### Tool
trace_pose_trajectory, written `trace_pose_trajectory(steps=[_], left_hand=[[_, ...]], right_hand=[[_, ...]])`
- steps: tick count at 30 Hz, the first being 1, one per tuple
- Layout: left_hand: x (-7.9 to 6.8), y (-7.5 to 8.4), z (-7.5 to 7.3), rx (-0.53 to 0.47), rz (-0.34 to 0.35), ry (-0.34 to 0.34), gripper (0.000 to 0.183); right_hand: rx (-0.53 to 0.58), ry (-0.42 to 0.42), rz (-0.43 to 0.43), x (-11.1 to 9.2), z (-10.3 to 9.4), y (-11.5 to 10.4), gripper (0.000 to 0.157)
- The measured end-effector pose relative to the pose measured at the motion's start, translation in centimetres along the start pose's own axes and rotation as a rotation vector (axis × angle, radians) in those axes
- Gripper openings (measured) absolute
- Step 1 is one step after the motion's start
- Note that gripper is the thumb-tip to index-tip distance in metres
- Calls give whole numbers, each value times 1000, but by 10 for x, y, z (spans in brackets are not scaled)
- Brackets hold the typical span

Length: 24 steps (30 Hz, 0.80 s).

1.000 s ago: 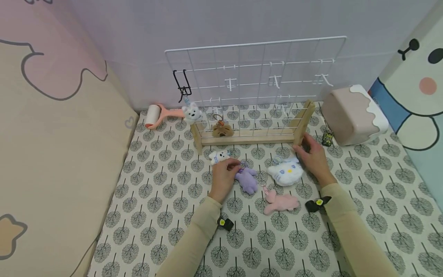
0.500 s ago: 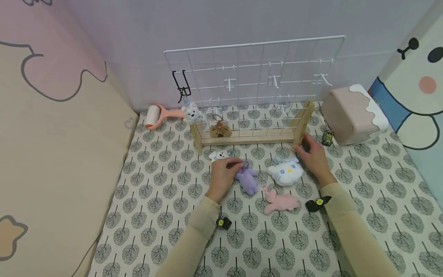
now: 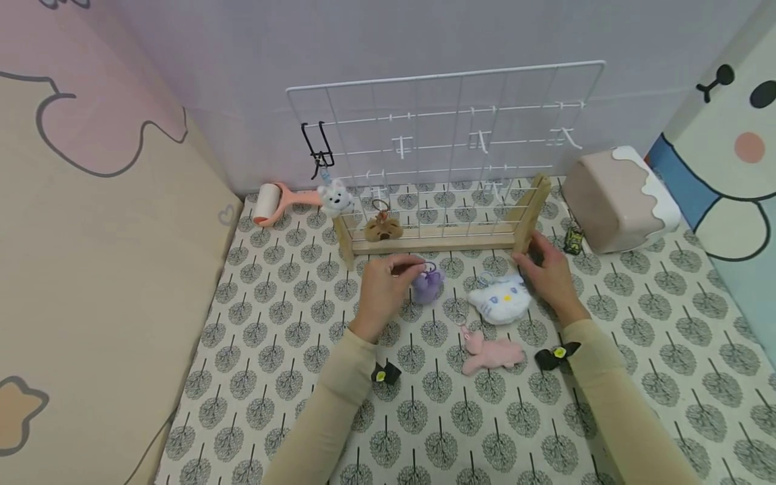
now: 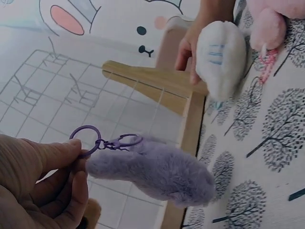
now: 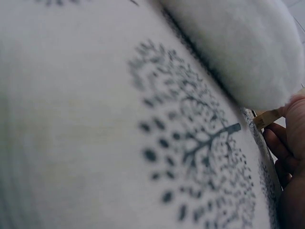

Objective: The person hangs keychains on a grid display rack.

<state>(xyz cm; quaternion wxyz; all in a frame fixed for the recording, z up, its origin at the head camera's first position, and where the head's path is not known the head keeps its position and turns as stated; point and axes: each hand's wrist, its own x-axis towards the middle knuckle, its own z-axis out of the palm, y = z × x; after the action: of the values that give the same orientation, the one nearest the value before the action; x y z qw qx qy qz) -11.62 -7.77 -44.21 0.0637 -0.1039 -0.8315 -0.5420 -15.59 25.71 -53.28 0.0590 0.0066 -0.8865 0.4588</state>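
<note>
My left hand (image 3: 382, 289) pinches the purple ring (image 4: 86, 139) of a purple plush keychain (image 3: 427, 288). In the left wrist view the plush (image 4: 167, 174) hangs from that ring by a small clasp, in front of the rack. My right hand (image 3: 550, 276) holds the lower end of the rack's right wooden foot (image 3: 532, 212), thumb at its front. Beside that hand lies a white cat-face plush (image 3: 500, 303) with a blue ring; a pink plush keychain (image 3: 492, 353) lies nearer me. The small white plush seen earlier is hidden behind my left hand.
The white wire grid rack (image 3: 445, 77) carries several white hooks. A white bear plush (image 3: 335, 198) hangs from a black hook (image 3: 327, 145), a brown bear plush (image 3: 383, 229) lower down. A lint roller (image 3: 269, 203) lies left; a pink-and-white box (image 3: 597, 202) stands right.
My left hand has moved up and toward the rack, raising the purple plush keychain by its ring from the cloth. My right hand has stayed on the wooden foot.
</note>
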Motion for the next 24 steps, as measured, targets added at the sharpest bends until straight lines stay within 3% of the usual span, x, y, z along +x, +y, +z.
trace_pose_trajectory(steps=[13, 20, 24], left_hand=[[31, 37, -35, -47, 114, 75, 12], [41, 55, -50, -2, 160, 118, 12], [45, 67, -56, -44, 185, 147, 11]], right_hand=[[6, -13, 20, 1, -1, -1, 70], [8, -14, 26, 1, -2, -2, 69], [4, -19, 30, 0, -2, -2, 70]])
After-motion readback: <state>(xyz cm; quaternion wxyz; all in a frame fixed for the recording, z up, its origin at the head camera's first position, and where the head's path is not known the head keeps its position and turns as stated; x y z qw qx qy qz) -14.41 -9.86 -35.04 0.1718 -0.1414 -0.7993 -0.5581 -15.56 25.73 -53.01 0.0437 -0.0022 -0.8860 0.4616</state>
